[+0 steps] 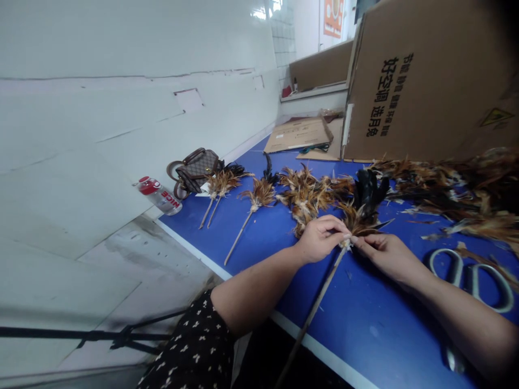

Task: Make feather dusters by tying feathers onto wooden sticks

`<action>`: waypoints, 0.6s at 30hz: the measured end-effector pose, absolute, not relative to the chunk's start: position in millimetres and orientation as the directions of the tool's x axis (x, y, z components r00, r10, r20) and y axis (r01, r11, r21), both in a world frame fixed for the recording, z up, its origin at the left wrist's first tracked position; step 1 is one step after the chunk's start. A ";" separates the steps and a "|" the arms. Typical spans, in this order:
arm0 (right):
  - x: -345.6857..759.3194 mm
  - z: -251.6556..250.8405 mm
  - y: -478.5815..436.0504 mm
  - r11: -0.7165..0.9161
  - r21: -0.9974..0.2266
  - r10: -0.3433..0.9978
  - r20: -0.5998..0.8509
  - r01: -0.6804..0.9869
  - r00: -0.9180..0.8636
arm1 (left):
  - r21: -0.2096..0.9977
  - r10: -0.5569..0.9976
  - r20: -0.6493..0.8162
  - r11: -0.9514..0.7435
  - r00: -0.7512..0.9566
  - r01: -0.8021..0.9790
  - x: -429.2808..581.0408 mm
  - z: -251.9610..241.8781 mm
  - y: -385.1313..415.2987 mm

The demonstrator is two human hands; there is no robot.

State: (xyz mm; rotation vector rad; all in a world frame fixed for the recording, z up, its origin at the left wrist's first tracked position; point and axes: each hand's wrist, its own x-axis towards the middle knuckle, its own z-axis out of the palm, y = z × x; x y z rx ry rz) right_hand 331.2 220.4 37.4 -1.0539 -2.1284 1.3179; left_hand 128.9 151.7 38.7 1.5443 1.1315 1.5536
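A feather duster (318, 302) lies aslant over the table's near edge, its thin stick running down towards me. Brown feathers and a tuft of glossy black ones crown its upper end. My left hand (324, 239) pinches the base of the feathers with thumb and fingers. From the other side, my right hand (387, 255) presses thumb and fingertips together at the same pale, fluffy joint. Any thread or small feather between the fingertips is too small to make out. Left of my hands lies another feathered stick (259, 194), with two more feathered sticks (221, 186) beyond it.
Scissors (466, 275) lie beside my right forearm on the blue table (365, 329). Loose brown feathers (308, 189) and a larger heap (466, 189) spread behind. A bottle (160, 195), a handbag (200, 168), flat cardboard (298, 134) and a tall cardboard sheet (430, 81) stand around.
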 end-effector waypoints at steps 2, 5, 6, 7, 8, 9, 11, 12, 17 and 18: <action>330.7 36.1 221.1 0.263 -0.877 0.784 -0.048 0.401 -0.619 | 0.926 0.927 0.373 -0.370 -0.033 0.071 129.2 36.8 152.4; 330.1 34.9 221.4 0.250 -0.863 0.795 -0.076 0.439 -0.602 | 0.972 0.972 0.233 -0.233 0.015 -0.017 128.9 30.5 154.6; 330.2 35.3 221.2 0.244 -0.860 0.795 -0.086 0.447 -0.600 | 0.981 0.981 0.191 -0.190 0.020 -0.035 128.6 28.5 155.3; 330.6 36.3 221.0 0.240 -0.861 0.789 -0.096 0.448 -0.607 | 0.986 0.987 0.160 -0.159 0.022 -0.043 128.1 27.0 156.0; 331.2 38.0 220.8 0.233 -0.866 0.775 -0.110 0.443 -0.622 | 0.989 0.990 0.143 -0.142 0.023 -0.042 127.6 25.9 156.5; 332.0 40.2 220.8 0.221 -0.874 0.753 -0.130 0.433 -0.646 | 0.990 0.991 0.135 -0.134 0.025 -0.036 127.1 25.4 156.8; 334.4 45.7 221.2 0.199 -0.886 0.689 -0.178 0.419 -0.703 | 0.993 0.992 0.121 -0.121 0.038 -0.013 126.3 25.4 157.0; 335.8 48.4 221.8 0.201 -0.886 0.657 -0.196 0.419 -0.728 | 0.993 0.992 0.114 -0.114 0.045 0.002 126.2 25.7 156.9; 340.4 53.1 226.2 0.267 -0.860 0.614 -0.196 0.435 -0.764 | 0.995 0.993 0.092 -0.095 0.078 0.040 127.1 26.3 155.8; 340.6 52.1 226.7 0.267 -0.860 0.621 -0.192 0.435 -0.760 | 0.994 0.992 0.095 -0.098 0.080 0.040 127.5 26.2 155.5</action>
